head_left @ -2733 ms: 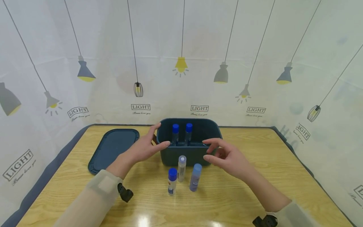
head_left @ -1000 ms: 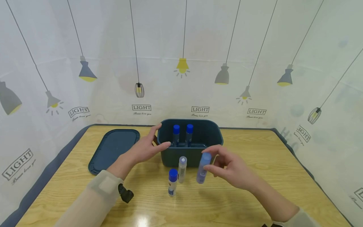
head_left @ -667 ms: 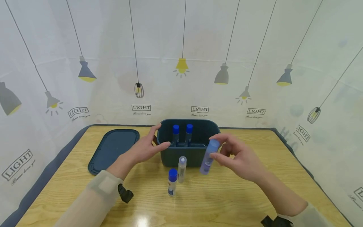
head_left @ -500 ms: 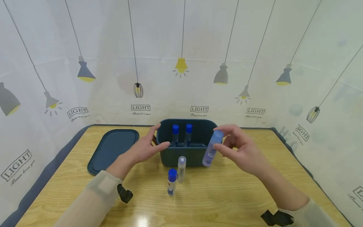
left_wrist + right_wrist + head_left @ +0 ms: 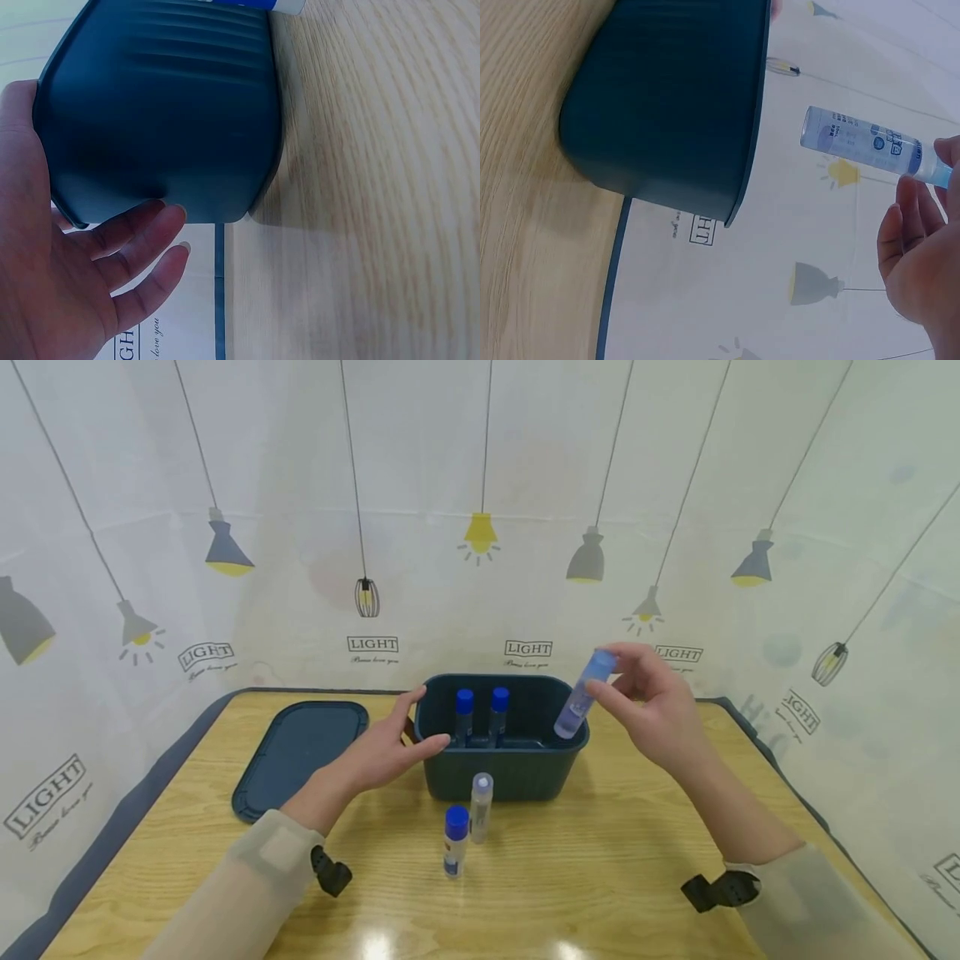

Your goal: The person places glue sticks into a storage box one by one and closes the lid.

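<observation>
My right hand [image 5: 656,714] pinches a clear bluish glue bottle [image 5: 581,697] by its light-blue cap. The bottle tilts above the right end of the dark blue storage bin [image 5: 502,775], its base just over the opening. In the right wrist view, the labelled glue bottle [image 5: 862,141] shows apart from the bin wall. At the other end, my left hand [image 5: 378,752] holds the bin, thumb and index finger at its rim. Its other fingers [image 5: 146,244] are loosely bent beside the end wall. Two blue-capped glue sticks [image 5: 465,714] stand inside the bin.
A clear tube with a pale cap [image 5: 482,810] and a blue-capped glue stick [image 5: 455,843] stand on the wooden table [image 5: 375,877] in front of the bin. The dark blue lid [image 5: 303,752] lies flat at left. A lamp-print curtain [image 5: 675,485] closes off the back.
My right hand has taken the glue bottle from the table and carried it up, back and to the right, over the bin's right end. The left hand and the bin stay put.
</observation>
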`<action>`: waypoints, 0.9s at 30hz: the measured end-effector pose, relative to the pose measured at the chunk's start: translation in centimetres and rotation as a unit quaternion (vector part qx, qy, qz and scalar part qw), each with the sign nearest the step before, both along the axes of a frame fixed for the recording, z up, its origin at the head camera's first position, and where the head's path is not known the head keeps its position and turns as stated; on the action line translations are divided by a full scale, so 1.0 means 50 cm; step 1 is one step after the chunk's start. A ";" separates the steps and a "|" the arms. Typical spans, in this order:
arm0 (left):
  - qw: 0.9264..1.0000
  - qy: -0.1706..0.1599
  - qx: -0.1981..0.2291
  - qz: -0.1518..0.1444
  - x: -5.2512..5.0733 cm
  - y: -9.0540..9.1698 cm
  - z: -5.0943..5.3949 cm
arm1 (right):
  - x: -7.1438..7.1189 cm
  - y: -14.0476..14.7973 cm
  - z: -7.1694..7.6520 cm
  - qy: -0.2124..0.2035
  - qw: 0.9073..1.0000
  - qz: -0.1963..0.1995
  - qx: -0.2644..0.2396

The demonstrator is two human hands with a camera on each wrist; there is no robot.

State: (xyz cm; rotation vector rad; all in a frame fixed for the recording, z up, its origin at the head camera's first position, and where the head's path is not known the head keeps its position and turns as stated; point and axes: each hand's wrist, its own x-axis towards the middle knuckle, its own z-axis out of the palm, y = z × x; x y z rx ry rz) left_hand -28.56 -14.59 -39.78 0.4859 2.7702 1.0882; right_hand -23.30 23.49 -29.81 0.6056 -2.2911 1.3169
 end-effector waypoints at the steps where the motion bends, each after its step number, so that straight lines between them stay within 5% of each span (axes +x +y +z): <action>1: 1.000 0.000 0.000 0.000 0.000 0.000 0.000 | -0.006 0.001 -0.001 -0.001 1.000 -0.004 0.003; 8: 1.000 -0.001 -0.002 0.002 0.002 0.001 0.003 | -0.057 -0.006 -0.016 0.002 0.999 -0.029 0.022; 27: 1.000 0.002 0.002 -0.001 -0.002 0.001 -0.004 | -0.174 -0.030 -0.107 -0.114 0.988 -0.033 0.100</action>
